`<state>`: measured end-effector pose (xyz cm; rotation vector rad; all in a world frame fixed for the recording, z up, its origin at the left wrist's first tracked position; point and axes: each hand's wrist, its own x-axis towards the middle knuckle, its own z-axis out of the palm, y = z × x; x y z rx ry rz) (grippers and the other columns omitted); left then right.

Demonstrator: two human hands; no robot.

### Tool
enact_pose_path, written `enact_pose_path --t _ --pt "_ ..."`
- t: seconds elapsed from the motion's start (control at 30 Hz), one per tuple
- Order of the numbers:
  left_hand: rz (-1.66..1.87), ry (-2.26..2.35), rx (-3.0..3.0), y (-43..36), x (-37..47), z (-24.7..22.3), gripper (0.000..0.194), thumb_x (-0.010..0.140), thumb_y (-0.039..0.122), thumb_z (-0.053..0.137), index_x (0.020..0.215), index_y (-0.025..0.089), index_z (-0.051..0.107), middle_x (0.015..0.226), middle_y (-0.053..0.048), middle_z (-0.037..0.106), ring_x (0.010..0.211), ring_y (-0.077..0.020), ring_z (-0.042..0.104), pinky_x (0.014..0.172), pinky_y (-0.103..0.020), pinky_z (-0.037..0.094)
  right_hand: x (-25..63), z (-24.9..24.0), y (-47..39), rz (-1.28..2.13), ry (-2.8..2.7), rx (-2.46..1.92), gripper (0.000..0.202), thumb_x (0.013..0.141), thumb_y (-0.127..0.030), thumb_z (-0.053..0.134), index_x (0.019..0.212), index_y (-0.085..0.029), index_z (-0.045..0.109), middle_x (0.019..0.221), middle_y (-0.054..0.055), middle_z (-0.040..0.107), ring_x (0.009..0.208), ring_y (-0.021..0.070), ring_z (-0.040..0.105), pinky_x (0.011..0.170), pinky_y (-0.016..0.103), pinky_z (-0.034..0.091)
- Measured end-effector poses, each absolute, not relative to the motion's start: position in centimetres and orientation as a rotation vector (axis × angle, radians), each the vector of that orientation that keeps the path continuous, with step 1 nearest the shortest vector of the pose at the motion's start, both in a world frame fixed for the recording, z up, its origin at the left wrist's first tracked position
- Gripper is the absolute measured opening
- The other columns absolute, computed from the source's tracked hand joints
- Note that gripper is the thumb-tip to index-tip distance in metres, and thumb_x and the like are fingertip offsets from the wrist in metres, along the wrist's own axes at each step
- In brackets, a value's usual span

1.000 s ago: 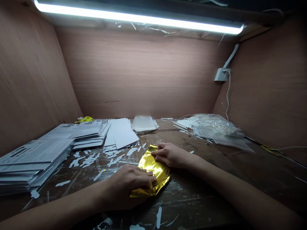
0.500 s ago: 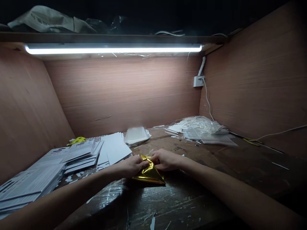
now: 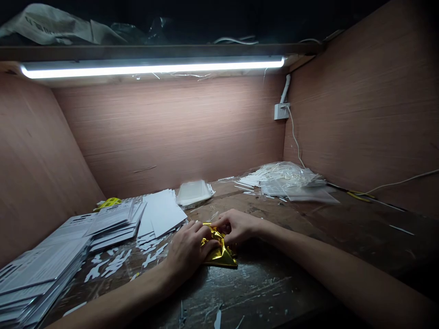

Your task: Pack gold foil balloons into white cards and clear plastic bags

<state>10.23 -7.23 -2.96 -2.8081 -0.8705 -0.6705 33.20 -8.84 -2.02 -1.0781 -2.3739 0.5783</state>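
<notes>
The gold foil (image 3: 219, 258) lies crumpled on the tabletop (image 3: 260, 283), partly hidden under your fingers. Your L hand (image 3: 188, 249) covers its left part, thumb down on top; can't tell whether the fingers close beneath. Your R hand (image 3: 240, 224) has thumb and fingers curled in at its upper right, apparently pinching a fold.

Main risk, I'd say: the foil's thin and slick, so uneven pull btwn your hands could tear it or set creases. Ease off w/ the left and it may slide, b/c the wood looks smooth. Loose white scraps (image 3: 116, 263) left of the foil could get swept in by your L forearm – and the printed cards (image 3: 44, 258), farther left, overlap unevenly, so a bump might topple them.

Count, going out from the foil: 1 foil piece, 2 hands, both yours. Scraps: many, tangled, can't total. Plain white sheets (image 3: 168, 212) beyond it to the left: 1 fanned pile, no. of sheets unclear. Printed cards: at least 2 stacks. Clear sleeves (image 3: 194, 192) straight beyond the foil: 1 pile. Plastic heap (image 3: 288, 178) beyond and right: 1, contents uncountable. Yellow-handled tool (image 3: 358, 196), far right of the foil: 1. Socket box (image 3: 281, 111), high beyond it: 1. Tube light (image 3: 154, 69), above – 1.
</notes>
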Motion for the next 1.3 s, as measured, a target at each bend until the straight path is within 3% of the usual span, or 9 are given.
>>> enact_pose_path --t 0.2,0.3,0.43,0.53,0.7,0.87,0.97,1.17,1.3 --pt "-0.754 -0.335 -2.975 -7.3 10.3 -3.4 0.021 0.101 0.022 0.055 0.092 0.019 0.074 0.093 -0.005 0.075 0.084 -0.0186 0.065 0.079 -0.034 0.054 33.3 -2.4 -8.6 0.558 -2.391 -1.029 0.016 0.077 -0.024 0.073 0.093 -0.02 0.076 0.077 -0.002 0.058 0.071 0.0126 0.054 0.062 0.022 0.041" --pt "-0.756 -0.268 -3.07 -7.2 10.3 -3.5 0.025 0.102 0.015 0.05 0.098 0.018 0.074 0.1 -0.006 0.075 0.086 -0.0182 0.068 0.08 -0.033 0.055 33.7 -2.5 -8.3 0.527 -2.377 -1.031 0.038 0.075 -0.027 0.075 0.113 -0.021 0.075 0.092 0.001 0.066 0.074 0.0133 0.058 0.064 0.023 0.045" --pt "-0.698 -0.229 -3.163 -7.4 10.3 -3.3 0.024 0.101 0.011 0.049 0.096 0.017 0.072 0.099 -0.005 0.076 0.09 -0.0185 0.067 0.088 -0.036 0.054 33.8 -2.2 -8.4 0.201 -2.332 -1.301 0.063 0.073 -0.023 0.073 0.136 -0.018 0.065 0.111 0.01 0.069 0.091 0.0212 0.064 0.082 0.032 0.05" --pt "-0.667 -0.268 -3.188 -7.4 10.2 -3.2 0.024 0.099 0.008 0.05 0.098 0.017 0.073 0.098 -0.004 0.076 0.09 -0.0193 0.066 0.09 -0.037 0.052 33.5 -1.8 -8.8 0.099 -2.316 -1.521 0.05 0.079 -0.03 0.07 0.127 -0.015 0.069 0.103 0.013 0.072 0.091 0.0248 0.066 0.082 0.034 0.05" --pt "-0.677 -0.37 -3.185 -7.2 9.9 -3.7 0.032 0.095 0.002 0.048 0.106 0.02 0.073 0.103 -0.005 0.075 0.094 -0.0211 0.064 0.089 -0.036 0.051 32.7 -1.4 -9.3 0.205 -2.245 -1.799 0.025 0.083 -0.04 0.065 0.091 -0.016 0.071 0.087 0.012 0.074 0.078 0.0238 0.065 0.061 0.029 0.042" --pt "-0.729 -0.281 -3.192 -7.1 10.1 -4.1 0.031 0.096 0.002 0.046 0.104 0.017 0.073 0.111 -0.007 0.074 0.101 -0.021 0.064 0.096 -0.037 0.05 32.5 -1.9 -9.1 0.237 -2.216 -1.79 0.01 0.081 -0.027 0.064 0.078 -0.018 0.063 0.082 0.009 0.071 0.074 0.0217 0.062 0.059 0.028 0.037" --pt "-0.722 -0.271 -3.214 -7.1 10.2 -4.2 0.032 0.097 0.002 0.045 0.105 0.016 0.072 0.113 -0.007 0.074 0.102 -0.02 0.064 0.097 -0.036 0.05 32.7 -2.3 -8.9 0.28 -2.159 -1.74 0.001 0.083 -0.019 0.059 0.083 -0.019 0.06 0.081 0.005 0.07 0.07 0.0174 0.059 0.06 0.026 0.037" --pt "-0.669 -0.322 -3.255 -7.6 9.9 -3.6 0.028 0.099 0.009 0.045 0.11 0.02 0.069 0.107 -0.006 0.072 0.097 -0.0203 0.063 0.093 -0.035 0.05 32.8 -2.6 -8.9 0.447 -1.889 -1.607 0.027 0.08 -0.008 0.06 0.104 -0.019 0.056 0.086 0.002 0.07 0.073 0.0147 0.061 0.065 0.025 0.043" --pt "-0.67 -0.249 -3.261 -8.0 10.0 -2.9 0.029 0.1 0.011 0.046 0.109 0.021 0.072 0.11 -0.006 0.074 0.107 -0.0222 0.063 0.104 -0.039 0.045 32.5 -3.0 -8.7 0.643 -1.651 -1.638 0.052 0.074 -0.029 0.08 0.119 -0.016 0.059 0.101 0.009 0.072 0.086 0.0199 0.067 0.07 0.028 0.05"
